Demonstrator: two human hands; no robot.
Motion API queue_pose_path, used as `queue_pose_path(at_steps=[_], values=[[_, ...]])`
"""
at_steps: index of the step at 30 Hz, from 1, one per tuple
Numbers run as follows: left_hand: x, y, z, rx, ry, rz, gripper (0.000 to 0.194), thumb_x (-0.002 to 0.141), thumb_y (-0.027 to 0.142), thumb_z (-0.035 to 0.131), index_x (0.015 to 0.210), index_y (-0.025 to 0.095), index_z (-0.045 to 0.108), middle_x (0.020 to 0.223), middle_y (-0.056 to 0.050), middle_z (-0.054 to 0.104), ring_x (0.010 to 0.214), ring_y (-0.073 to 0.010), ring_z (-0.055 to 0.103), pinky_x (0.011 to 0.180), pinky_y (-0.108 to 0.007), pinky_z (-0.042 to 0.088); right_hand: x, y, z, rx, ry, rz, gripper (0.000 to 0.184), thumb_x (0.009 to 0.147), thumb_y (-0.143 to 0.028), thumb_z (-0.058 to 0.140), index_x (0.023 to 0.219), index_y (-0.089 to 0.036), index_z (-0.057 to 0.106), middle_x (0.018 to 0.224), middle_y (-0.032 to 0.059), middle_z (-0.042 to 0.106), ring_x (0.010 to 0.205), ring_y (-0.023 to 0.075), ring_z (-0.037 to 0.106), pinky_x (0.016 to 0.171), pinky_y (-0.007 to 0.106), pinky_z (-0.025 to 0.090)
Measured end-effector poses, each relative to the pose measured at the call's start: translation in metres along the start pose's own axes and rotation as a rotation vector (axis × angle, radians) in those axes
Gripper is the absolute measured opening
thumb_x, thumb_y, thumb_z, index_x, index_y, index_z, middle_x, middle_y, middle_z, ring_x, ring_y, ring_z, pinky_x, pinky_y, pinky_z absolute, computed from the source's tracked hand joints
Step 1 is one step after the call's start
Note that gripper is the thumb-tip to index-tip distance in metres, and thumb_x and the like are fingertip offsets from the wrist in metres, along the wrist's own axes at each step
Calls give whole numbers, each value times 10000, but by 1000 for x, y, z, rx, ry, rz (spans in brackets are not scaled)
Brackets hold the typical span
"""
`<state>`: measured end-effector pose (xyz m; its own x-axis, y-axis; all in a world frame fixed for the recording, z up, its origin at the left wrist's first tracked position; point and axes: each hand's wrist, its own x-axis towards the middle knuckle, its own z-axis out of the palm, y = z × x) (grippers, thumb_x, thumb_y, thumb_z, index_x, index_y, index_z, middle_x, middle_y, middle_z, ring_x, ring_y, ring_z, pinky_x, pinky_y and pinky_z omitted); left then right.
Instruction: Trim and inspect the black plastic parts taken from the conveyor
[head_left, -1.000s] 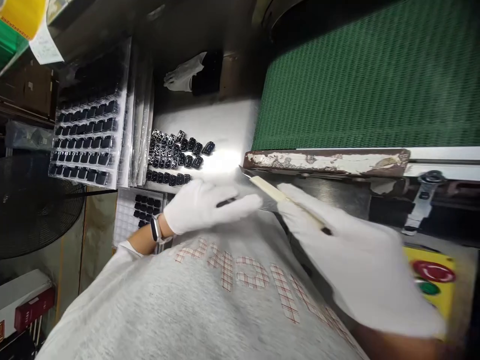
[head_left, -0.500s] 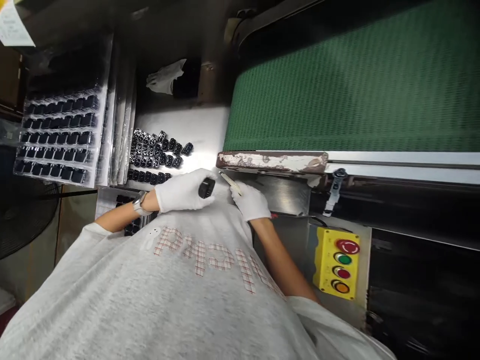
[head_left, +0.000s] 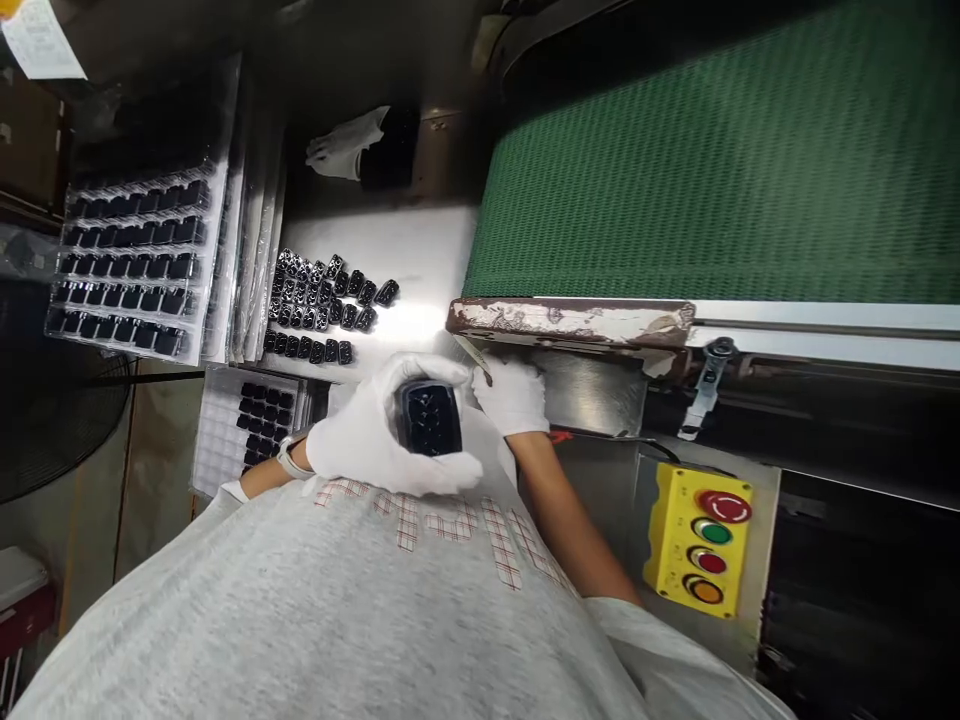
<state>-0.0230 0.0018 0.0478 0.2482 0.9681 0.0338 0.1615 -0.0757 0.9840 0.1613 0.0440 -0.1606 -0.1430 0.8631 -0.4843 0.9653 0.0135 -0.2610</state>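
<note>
My left hand point(head_left: 382, 430), in a white glove, is raised close to my chest. Its fingers and thumb grip a small glossy black plastic casing point(head_left: 431, 418) by the edges, with a patterned face showing. My right hand point(head_left: 511, 395), gloved as well, is just beyond it to the right, beneath the conveyor's end. A slim pale stick-like tool point(head_left: 474, 357) sticks out from its closed fingers; its exact kind is unclear. Several similar black casings point(head_left: 322, 295) lie in rows on the metal table point(head_left: 420, 235).
Stacked clear trays point(head_left: 135, 265) of black pieces stand at the left, and another tray point(head_left: 217, 430) sits lower. A green conveyor belt point(head_left: 675, 190) fills the right, with a yellow button box point(head_left: 701, 540) below. A loose white glove point(head_left: 349, 145) lies behind; a fan point(head_left: 60, 390) is far left.
My left hand has come nearer the camera and turned the casing so its patterned face shows. The tool in my right hand points at a slightly different angle. The view has shifted a little.
</note>
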Motion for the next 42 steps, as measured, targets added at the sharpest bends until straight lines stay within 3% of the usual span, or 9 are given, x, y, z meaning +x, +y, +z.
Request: queue_pose_path(at_steps=[10, 16, 20, 24, 29, 32, 35, 39, 42], values=[[-2, 2, 4, -120, -17, -63, 556, 543, 269, 892, 984, 244, 554, 873, 5, 591, 936, -194, 653, 883, -365, 550, -9, 3, -1, 292, 45, 61, 422, 921, -312, 428, 1166, -89, 690, 1108, 236, 613, 1090, 389, 525, 933, 475, 377], [-1, -3, 7, -114, -57, 43, 590, 596, 296, 899, 1051, 253, 525, 900, 18, 577, 824, -132, 632, 835, -318, 561, -28, -6, -1, 847, 84, 84, 409, 883, -253, 469, 1207, -94, 662, 1176, 172, 631, 1041, 238, 583, 1040, 389, 442], [0, -9, 11, -158, -33, 83, 587, 647, 289, 862, 1123, 252, 521, 984, 0, 614, 837, -121, 651, 813, -301, 572, -49, -7, 1, 1287, 59, 100, 408, 838, -413, 552, 1134, -148, 645, 1066, 108, 665, 945, 187, 626, 964, 352, 524], [-1, -18, 9, -100, 26, -11, 742, 626, 450, 886, 1231, 247, 507, 1180, -76, 646, 1058, -208, 682, 904, -354, 583, -62, -5, -5, 1657, 48, 152, 404, 769, -527, 611, 1012, -204, 626, 873, 39, 606, 777, 124, 595, 782, 275, 556], [1, -18, 4, -36, 54, -107, 849, 582, 575, 891, 1271, 230, 535, 1316, -119, 620, 1190, -278, 662, 976, -400, 579, -83, -21, -38, 2223, -229, 288, 303, 726, -418, 734, 923, -200, 659, 759, 8, 552, 690, 93, 546, 637, 210, 528], [5, -10, 4, 21, 86, -126, 745, 682, 542, 838, 1282, 216, 541, 1285, -107, 648, 1147, -254, 681, 989, -415, 580, -105, -34, -72, 2042, -234, 11, 304, 840, -488, 672, 988, -224, 703, 816, 30, 590, 718, 134, 563, 699, 296, 554], [8, 0, 4, 104, 125, -142, 688, 716, 484, 822, 1270, 185, 544, 1270, -107, 670, 1172, -242, 673, 1029, -409, 568, -126, -44, -110, 1774, -19, -254, 286, 865, -449, 697, 1068, -249, 715, 794, 13, 598, 691, 127, 559, 700, 299, 536], [10, 9, 5, 143, 130, -213, 708, 712, 408, 840, 1301, 167, 530, 1326, -126, 656, 1231, -247, 649, 1089, -414, 545, -134, -54, -147, 1443, 313, -370, 183, 907, -331, 663, 1035, -220, 735, 844, 18, 657, 710, 108, 598, 676, 255, 514], [9, 12, 5, 102, 93, -300, 722, 740, 374, 826, 1359, 182, 507, 1283, -107, 688, 1157, -236, 695, 1015, -388, 601, -127, -62, -158, 1260, 270, -408, 128, 887, -270, 642, 874, -180, 732, 874, 17, 690, 802, 108, 648, 761, 235, 527]])
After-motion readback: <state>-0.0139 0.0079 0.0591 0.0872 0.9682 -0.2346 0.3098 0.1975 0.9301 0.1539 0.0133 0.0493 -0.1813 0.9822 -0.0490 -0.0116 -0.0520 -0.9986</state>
